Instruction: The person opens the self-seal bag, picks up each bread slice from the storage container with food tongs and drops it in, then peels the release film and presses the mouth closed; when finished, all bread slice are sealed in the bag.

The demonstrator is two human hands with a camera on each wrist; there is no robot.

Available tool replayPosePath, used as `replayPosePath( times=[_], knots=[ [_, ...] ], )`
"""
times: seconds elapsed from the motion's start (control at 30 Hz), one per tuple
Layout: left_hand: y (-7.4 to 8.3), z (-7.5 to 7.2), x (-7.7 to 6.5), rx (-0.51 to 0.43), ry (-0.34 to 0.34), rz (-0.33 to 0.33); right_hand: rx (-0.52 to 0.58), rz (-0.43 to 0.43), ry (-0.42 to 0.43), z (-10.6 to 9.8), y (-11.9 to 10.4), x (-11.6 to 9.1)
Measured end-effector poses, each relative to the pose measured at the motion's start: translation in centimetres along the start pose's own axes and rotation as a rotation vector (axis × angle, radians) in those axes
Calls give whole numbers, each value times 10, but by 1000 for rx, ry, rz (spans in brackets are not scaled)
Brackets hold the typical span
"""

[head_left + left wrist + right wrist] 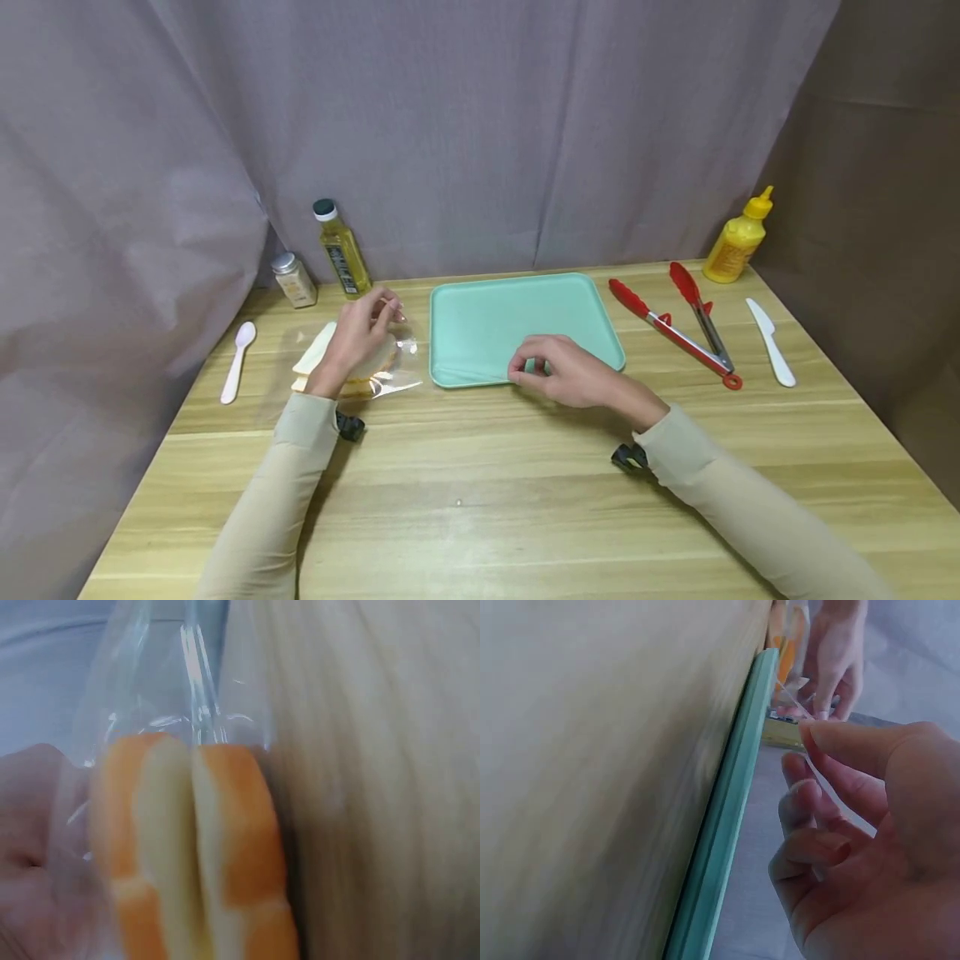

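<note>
Bread slices point(244, 825) with orange-brown crusts lie inside a clear plastic bag point(393, 385) on the table. Above the bag, my left hand point(360, 333) has thumb and forefinger together, pinching its plastic; the exact grip is partly hidden. My right hand point(566, 371) is over the front edge of the mint-green tray point(510, 317). Between its thumb and forefinger it pinches a thin clear plastic strip point(795, 701), faintly seen in the right wrist view. The other right fingers are loosely curled.
Left of the bag lies a pale spoon point(238, 362). Behind stand a seasoning jar point(294, 282) and an oil bottle point(345, 254). To the right are red tongs point(675, 329), a white knife point(771, 342) and a yellow squeeze bottle point(738, 242). Grey cloth hangs behind the table.
</note>
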State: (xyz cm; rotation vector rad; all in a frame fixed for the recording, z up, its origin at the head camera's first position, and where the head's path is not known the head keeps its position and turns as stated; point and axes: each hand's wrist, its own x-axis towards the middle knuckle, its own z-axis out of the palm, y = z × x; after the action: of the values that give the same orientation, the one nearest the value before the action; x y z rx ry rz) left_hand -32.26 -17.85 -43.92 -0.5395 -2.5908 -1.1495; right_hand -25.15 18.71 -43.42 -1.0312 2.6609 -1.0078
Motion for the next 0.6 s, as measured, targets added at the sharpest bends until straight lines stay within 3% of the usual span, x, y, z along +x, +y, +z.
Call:
replayPosePath(
  times=[0.37, 0.6],
  knots=[
    [-9, 2, -1, -94, -37, -7, 93, -8, -141, -14, 12, -36],
    [-12, 0, 0, -44, -35, 1, 126, 36, -149, -30, 28, -57]
  ],
)
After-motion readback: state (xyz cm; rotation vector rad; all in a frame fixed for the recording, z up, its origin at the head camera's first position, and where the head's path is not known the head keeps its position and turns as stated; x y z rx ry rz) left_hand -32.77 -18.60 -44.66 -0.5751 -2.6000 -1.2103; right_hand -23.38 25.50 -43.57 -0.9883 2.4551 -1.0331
